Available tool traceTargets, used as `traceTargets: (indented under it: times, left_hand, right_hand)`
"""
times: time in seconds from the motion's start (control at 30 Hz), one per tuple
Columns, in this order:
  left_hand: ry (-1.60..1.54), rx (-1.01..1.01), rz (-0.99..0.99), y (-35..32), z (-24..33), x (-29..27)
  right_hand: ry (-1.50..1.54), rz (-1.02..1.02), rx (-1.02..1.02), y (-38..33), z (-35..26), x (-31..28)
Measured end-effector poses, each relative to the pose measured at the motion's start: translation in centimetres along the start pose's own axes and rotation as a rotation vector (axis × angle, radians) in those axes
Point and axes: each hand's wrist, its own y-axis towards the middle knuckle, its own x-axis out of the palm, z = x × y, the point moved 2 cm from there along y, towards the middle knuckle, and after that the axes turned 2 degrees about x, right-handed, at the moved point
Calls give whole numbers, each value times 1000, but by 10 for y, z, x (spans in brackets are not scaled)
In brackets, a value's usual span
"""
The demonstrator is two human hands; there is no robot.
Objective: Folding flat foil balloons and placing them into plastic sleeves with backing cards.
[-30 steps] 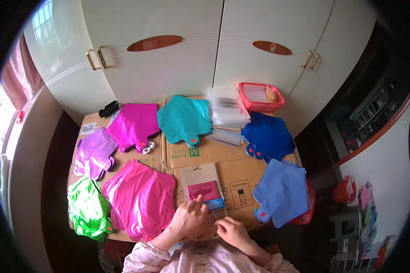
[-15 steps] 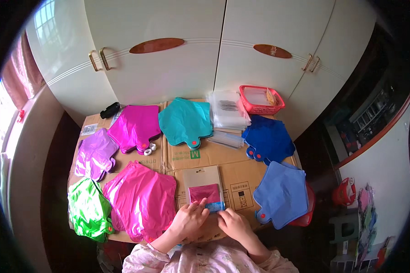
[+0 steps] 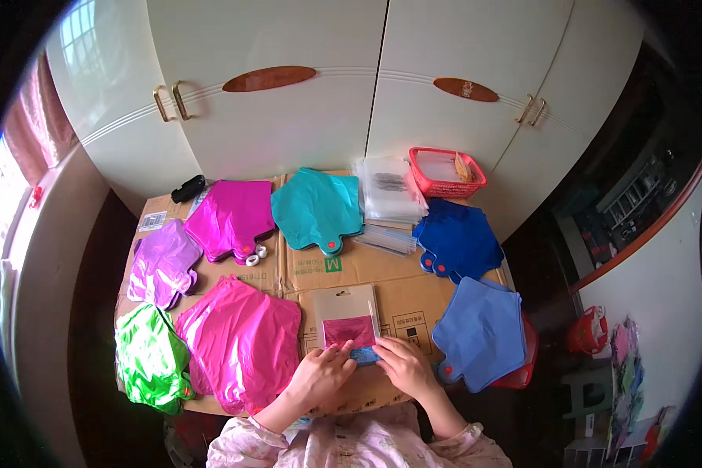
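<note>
A clear flat packet (image 3: 345, 304) with a hang hole at its top lies in front of me. Inside it is a folded magenta foil piece (image 3: 348, 331), with a blue strip (image 3: 363, 356) along the lower end. My left hand (image 3: 320, 376) rests over the packet's lower left, its fingers stretched out onto the magenta piece. At the packet's lower right edge, my right hand (image 3: 405, 368) is closed, thumb and fingers pinching beside the blue strip. Left of the packet lies a stack of large pink foil shapes (image 3: 238, 339), apparently flat balloons.
Around the cardboard-covered table (image 3: 390, 273) lie green (image 3: 152, 355), lilac (image 3: 162, 261), purple (image 3: 230, 218), teal (image 3: 317, 207), dark blue (image 3: 460, 238) and light blue (image 3: 480, 331) foil stacks. Clear bags (image 3: 390, 187) and a red basket (image 3: 448, 187) stand at the back, before white cabinets.
My right hand has moved slightly up along the packet's right edge, its fingers shifting above the corner. The left hand stays nearly in place.
</note>
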Motion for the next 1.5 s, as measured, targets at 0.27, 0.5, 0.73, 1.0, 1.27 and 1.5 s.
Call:
traceTargets:
  times: [0.27,0.5,0.73,1.0,1.27,1.5]
  left_hand:
    - [-20,-20,-15,-2,1,4]
    - [32,-36,52,4,14,-9]
    - [-139,-119,69,21,53,24]
    - [-231,-238,15,30,60,30]
    - [-244,-302,45,36,60,38]
    - [-459,-299,203,19,47,36]
  right_hand:
    - [40,-12,-2,-5,13,11]
    - [6,-30,-31,-3,7,5]
    - [143,-46,-81,-5,22,11]
    - [147,-143,-37,-7,20,1]
    - [140,-159,-75,-7,22,1]
    - [121,-201,-74,-5,12,-8]
